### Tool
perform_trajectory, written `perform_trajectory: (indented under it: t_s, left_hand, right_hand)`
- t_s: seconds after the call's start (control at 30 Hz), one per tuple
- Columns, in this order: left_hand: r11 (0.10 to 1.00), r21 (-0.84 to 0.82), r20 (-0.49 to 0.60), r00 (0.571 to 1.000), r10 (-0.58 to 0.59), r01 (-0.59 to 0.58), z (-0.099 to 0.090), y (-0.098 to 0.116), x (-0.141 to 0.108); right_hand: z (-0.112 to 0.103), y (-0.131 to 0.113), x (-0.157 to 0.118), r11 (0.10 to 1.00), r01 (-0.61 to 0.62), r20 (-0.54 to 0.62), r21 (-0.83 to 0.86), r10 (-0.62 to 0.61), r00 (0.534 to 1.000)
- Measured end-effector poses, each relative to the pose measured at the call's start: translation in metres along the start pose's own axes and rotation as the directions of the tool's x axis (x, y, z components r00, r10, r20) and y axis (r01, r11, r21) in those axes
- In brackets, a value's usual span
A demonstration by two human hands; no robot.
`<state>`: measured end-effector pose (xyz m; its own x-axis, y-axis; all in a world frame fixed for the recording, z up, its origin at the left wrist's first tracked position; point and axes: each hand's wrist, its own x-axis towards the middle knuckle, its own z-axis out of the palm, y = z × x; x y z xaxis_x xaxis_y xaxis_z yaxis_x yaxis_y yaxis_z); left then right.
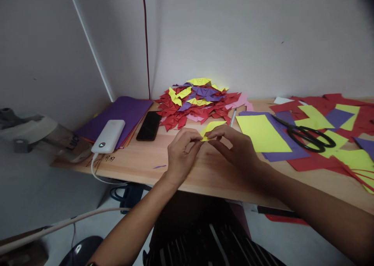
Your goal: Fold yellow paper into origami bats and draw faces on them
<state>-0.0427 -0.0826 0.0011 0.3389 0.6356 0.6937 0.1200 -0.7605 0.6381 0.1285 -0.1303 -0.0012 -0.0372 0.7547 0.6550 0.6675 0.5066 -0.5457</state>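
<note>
Between my two hands is a small folded piece of yellow paper [214,126], raised a little over the desk. My left hand [182,151] pinches its left end between thumb and fingers. The right end is gripped by my right hand [233,145], thumb below and fingers on top. Part of the paper is hidden behind the fingertips. Just beyond the hands lies a heap of folded paper shapes [201,112] in red, purple, yellow and pink. To the right of my right hand, a yellow sheet [260,131] rests on purple sheets [299,153].
Black-handled scissors [309,137] lie among paper scraps [330,162] at the right. A pen [233,117] is beside the heap. On the left are a phone [149,125], a white power bank [108,136] with a cable, purple paper [124,106] and a clear bottle [68,143].
</note>
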Motion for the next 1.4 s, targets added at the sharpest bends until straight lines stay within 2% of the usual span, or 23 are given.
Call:
perform_trajectory:
  t_s: [0.13,0.23,0.43,0.57,0.63,0.73,0.87,0.97,1.03,1.13,1.27,1.4]
  left_hand:
    - [0.993,-0.092,-0.002,0.997,-0.076,0.076,0.002,-0.002,-0.002]
    - [0.989,-0.122,-0.015,0.996,-0.085,0.083,0.003,-0.002,-0.003]
    - [1.000,0.021,-0.003,1.000,-0.011,0.011,0.000,0.000,-0.001]
    - [1.000,0.019,-0.006,1.000,-0.021,0.021,-0.001,0.002,-0.001]
    - [0.997,-0.023,-0.016,0.997,-0.069,0.069,0.000,0.001,0.000]
    - [0.965,-0.164,-0.026,0.977,-0.210,0.203,0.000,-0.002,0.001]
    - [0.839,-0.380,0.027,0.911,-0.411,0.390,0.000,-0.010,0.006]
    - [0.762,-0.458,0.078,0.874,-0.479,0.458,0.001,-0.013,0.008]
    - [0.735,-0.473,0.130,0.863,-0.488,0.487,0.001,-0.013,0.008]
    - [0.718,-0.461,0.208,0.850,-0.484,0.521,0.001,-0.012,0.008]
    - [0.686,-0.479,0.267,0.836,-0.480,0.547,0.001,-0.012,0.007]
    - [0.641,-0.506,0.307,0.815,-0.491,0.577,0.001,-0.012,0.007]
  right_hand:
    - [0.000,-0.001,0.000,1.000,0.018,-0.004,0.012,-0.018,1.000]
    - [0.000,-0.002,0.000,0.999,0.024,0.000,0.029,-0.024,1.000]
    - [-0.001,-0.002,0.000,1.000,0.006,0.002,0.006,-0.006,1.000]
    - [-0.001,-0.002,0.000,1.000,-0.003,0.011,0.003,0.003,1.000]
    - [-0.003,-0.002,0.000,1.000,0.000,0.014,0.011,0.000,1.000]
    - [-0.007,-0.003,0.000,1.000,0.017,-0.023,-0.007,-0.017,1.000]
    - [-0.015,-0.004,0.003,0.998,-0.030,-0.180,-0.054,0.020,0.984]
    - [-0.018,-0.002,0.006,0.995,-0.094,-0.233,-0.023,0.086,0.969]
    - [-0.017,0.000,0.008,0.990,-0.139,-0.167,0.017,0.140,0.976]
    - [-0.013,0.004,0.010,0.970,-0.235,0.027,0.065,0.234,0.972]
    - [-0.010,0.007,0.009,0.930,-0.350,0.210,0.111,0.322,0.923]
    - [-0.008,0.009,0.010,0.860,-0.481,0.265,0.170,0.430,0.863]
